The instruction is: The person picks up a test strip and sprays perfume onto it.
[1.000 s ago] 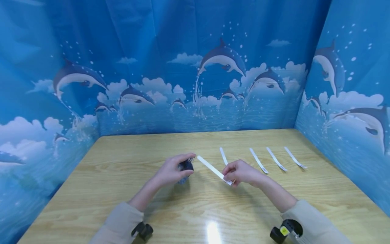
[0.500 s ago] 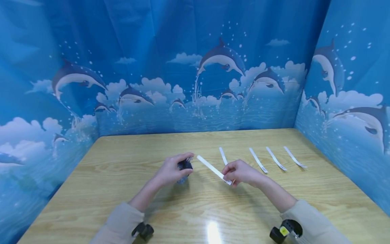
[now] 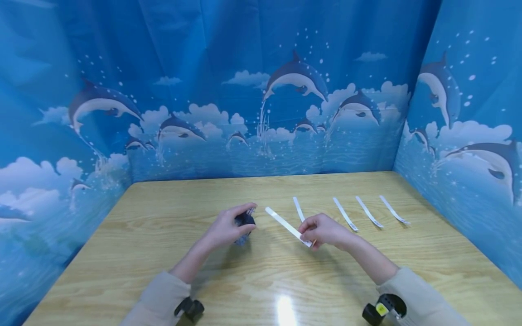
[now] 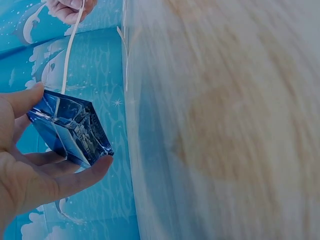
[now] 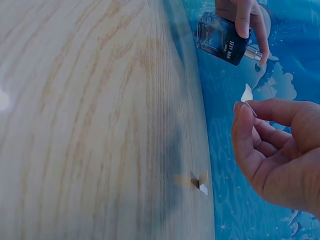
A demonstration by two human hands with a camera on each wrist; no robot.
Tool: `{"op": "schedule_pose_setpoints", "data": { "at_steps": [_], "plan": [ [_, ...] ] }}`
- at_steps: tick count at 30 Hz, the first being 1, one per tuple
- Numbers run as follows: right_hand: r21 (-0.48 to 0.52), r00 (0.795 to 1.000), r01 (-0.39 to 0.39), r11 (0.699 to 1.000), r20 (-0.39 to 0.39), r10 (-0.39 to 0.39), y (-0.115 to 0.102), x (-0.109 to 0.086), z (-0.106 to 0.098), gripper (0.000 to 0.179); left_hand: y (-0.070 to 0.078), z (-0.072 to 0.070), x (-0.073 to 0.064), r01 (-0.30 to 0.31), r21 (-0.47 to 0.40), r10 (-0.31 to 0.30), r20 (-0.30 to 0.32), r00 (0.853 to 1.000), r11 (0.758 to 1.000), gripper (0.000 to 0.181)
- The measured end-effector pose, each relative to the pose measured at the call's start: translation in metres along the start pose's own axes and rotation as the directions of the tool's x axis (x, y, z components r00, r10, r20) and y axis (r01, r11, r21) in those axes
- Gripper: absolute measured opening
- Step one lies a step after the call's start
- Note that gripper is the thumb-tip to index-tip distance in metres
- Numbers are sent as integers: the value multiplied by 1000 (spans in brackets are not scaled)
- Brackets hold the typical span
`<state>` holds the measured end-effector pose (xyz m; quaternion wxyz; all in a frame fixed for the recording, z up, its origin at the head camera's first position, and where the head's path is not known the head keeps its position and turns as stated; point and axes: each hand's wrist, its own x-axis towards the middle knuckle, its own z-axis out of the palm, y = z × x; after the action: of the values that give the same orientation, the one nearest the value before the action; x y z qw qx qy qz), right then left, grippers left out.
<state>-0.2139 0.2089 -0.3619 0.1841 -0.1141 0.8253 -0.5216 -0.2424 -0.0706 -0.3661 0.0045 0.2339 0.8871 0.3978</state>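
White letters on the black part of the glass bottle (image 5: 215, 34) read "SEXY MAN"; a finer line beneath them and other marks on the glass are too small to make out. Small dark print shows near the lower ends of the paper strips on the counter (image 3: 163, 262), also too small to read. The left grip (image 3: 228, 225) holds the bottle, its fingers and thumb curved around it, one fingertip at the silver sprayer (image 5: 253, 53). Seen from the head, the bottle sits at about two o'clock from the middle of that hand, its sprayer end leaning toward one o'clock and its blue glass base toward seven; in the right wrist view its long axis runs from ten o'clock to four, the sprayer at four. The right grip (image 3: 321, 230) pinches the lower end of a white strip (image 3: 284, 222) between thumb and finger. In the head view that strip runs from four o'clock to ten, its free end pointing past the bottle, near it but apart. One loose strip (image 3: 299, 208) lies toward ten or eleven o'clock from the right grip, and three more (image 3: 369, 212) lie around two o'clock, slanting roughly from eleven to five.
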Motion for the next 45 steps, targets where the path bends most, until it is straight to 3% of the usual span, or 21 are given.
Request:
{"op": "schedule_pose_setpoints", "data": {
  "at_steps": [6,18,24,31,45],
  "plan": [
    [7,1000,2,1000,3,-2,1,0,-1,17,-2,-4,-1,2,-22,-1,11,1000,1000,55],
    [9,1000,-8,1000,-6,8,0,0,-2,18,-2,-6,-2,-52,21,52,27,998,998,56],
    [16,1000,-7,1000,1,7,0,0,-1,17,-2,-6,-2,-49,32,48,30,998,998,56],
    [13,1000,-17,1000,3,17,-1,1,0,17,0,-6,-3,-84,38,83,14,996,996,55],
    [1,1000,-17,1000,-7,17,-2,0,-2,17,3,-2,-2,-71,63,72,-15,997,995,53]
  ]
}}
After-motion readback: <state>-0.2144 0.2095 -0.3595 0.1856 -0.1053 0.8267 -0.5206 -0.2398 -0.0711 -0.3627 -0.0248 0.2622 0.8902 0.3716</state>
